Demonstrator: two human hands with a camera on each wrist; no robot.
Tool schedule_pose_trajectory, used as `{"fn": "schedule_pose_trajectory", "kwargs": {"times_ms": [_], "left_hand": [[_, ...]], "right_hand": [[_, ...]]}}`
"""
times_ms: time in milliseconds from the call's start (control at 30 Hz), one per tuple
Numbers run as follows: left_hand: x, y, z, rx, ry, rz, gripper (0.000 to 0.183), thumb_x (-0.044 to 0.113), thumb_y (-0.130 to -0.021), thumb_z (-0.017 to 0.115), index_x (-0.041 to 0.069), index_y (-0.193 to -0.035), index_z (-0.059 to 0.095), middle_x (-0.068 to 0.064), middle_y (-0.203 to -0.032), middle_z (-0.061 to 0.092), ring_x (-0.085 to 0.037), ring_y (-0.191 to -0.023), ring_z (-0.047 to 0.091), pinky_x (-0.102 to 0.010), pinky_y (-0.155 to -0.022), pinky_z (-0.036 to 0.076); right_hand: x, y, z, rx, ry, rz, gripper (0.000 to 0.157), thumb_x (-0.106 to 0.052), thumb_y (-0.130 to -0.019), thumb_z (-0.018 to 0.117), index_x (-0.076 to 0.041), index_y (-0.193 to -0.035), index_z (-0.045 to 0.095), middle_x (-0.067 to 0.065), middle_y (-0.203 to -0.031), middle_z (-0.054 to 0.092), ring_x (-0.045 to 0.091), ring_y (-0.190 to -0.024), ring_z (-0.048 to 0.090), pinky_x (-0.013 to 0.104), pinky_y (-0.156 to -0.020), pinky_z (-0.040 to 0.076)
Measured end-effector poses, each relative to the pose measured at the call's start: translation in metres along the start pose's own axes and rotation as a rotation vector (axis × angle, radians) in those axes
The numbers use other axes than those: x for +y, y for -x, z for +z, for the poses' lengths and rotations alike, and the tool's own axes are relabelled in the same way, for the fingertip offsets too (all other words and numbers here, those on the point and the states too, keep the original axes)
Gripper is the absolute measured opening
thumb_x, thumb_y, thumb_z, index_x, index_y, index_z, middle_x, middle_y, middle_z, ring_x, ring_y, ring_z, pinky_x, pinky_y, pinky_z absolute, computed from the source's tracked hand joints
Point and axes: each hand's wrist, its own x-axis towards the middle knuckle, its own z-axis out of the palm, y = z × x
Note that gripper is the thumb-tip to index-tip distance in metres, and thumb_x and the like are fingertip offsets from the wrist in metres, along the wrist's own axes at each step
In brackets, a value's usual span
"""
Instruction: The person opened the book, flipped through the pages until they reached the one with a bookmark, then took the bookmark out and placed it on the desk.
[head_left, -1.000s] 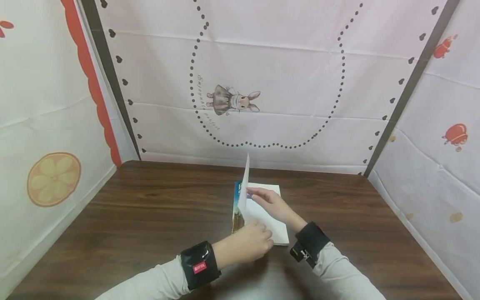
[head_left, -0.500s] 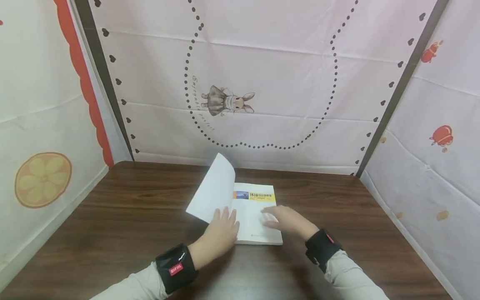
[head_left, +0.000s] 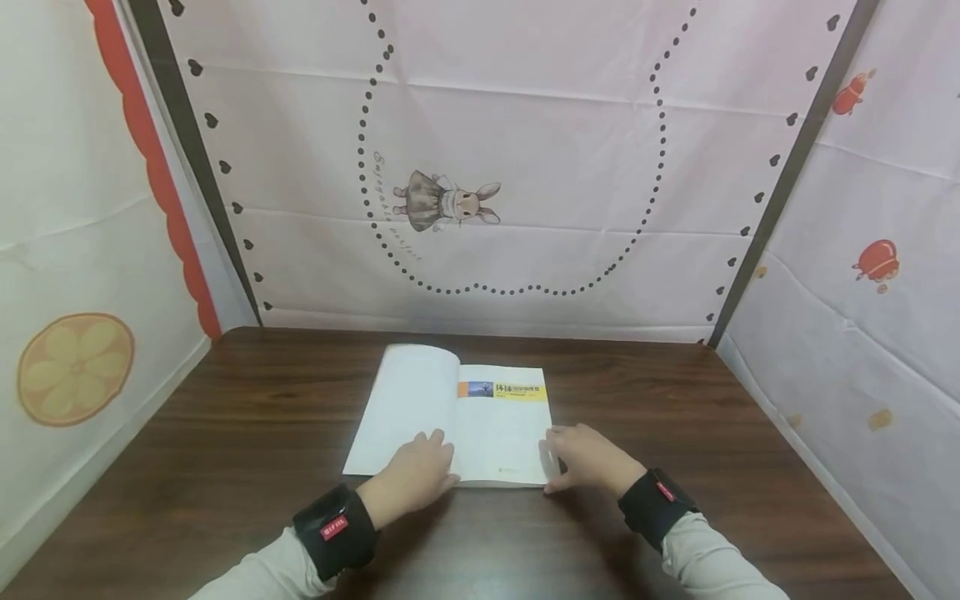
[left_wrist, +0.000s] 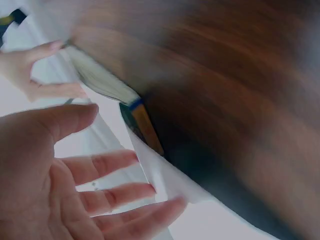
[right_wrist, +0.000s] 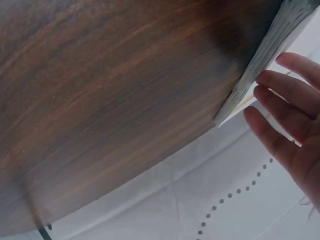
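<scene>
A thick paperback book (head_left: 498, 442) lies spread on the wooden table, its right page printed with a yellow band and a small blue picture near the top. Its blank white left leaf (head_left: 408, 392) is turned over to the left. My left hand (head_left: 417, 471) rests at the lower inner part of that leaf, fingers loosely extended, as the left wrist view also shows. At the book's right edge is my right hand (head_left: 588, 458). Its fingers (right_wrist: 280, 85) reach over the page edges, spread and fairly straight, with the thumb near the lower corner.
The brown table (head_left: 247, 433) runs back to a white curtain (head_left: 525, 167) with a rabbit print and dotted line. Printed cloth walls (head_left: 67, 250) stand at both sides. Black bands (head_left: 337, 531) circle both wrists.
The raised leaf has swung over to the left and now lies nearly flat. My left hand has moved left with it. My right hand has withdrawn to the book's right edge.
</scene>
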Motion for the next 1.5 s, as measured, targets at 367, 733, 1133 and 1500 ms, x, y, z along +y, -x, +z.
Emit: {"fn": "schedule_pose_trajectory", "kwargs": {"times_ms": [367,733,1133,1500], "left_hand": [[-0.009,-0.013,0.006,-0.110,0.250,-0.122,0.045,0.037,-0.086,0.065,-0.003,-0.107,0.060,-0.012,-0.085,0.059,-0.018,-0.067,0.053,-0.034,-0.064,0.048],[0.001,-0.016,0.017,-0.033,0.262,-0.216,0.085,0.068,-0.078,0.057,-0.008,-0.116,0.060,-0.025,-0.115,0.061,-0.036,-0.093,0.065,-0.044,-0.079,0.053],[0.016,-0.028,0.021,0.106,0.037,-0.077,0.056,0.060,-0.079,0.062,0.005,-0.066,0.066,-0.001,-0.049,0.046,-0.012,-0.047,0.040,-0.023,-0.045,0.028],[0.005,-0.029,0.008,0.172,0.149,-0.186,0.036,0.028,-0.093,0.052,0.005,-0.066,0.061,0.002,-0.045,0.041,-0.012,-0.040,0.039,-0.022,-0.041,0.027]], "right_hand": [[0.007,0.002,-0.008,-0.049,-0.105,-0.002,0.048,-0.032,-0.076,0.077,-0.010,-0.117,0.064,0.007,-0.124,0.064,0.022,-0.115,0.059,0.040,-0.098,0.047],[-0.008,-0.003,-0.019,0.349,0.404,-0.362,0.020,-0.006,-0.071,0.079,-0.015,-0.084,0.066,-0.005,-0.076,0.067,0.007,-0.071,0.057,0.022,-0.077,0.051],[-0.021,-0.011,-0.035,0.813,0.436,-0.551,0.039,-0.008,-0.061,0.086,-0.007,-0.097,0.070,0.004,-0.099,0.072,0.017,-0.098,0.067,0.031,-0.089,0.052],[-0.019,-0.014,-0.023,0.781,0.142,-0.303,0.046,-0.013,-0.073,0.079,-0.002,-0.114,0.063,0.014,-0.115,0.066,0.026,-0.108,0.062,0.037,-0.091,0.051]]}}
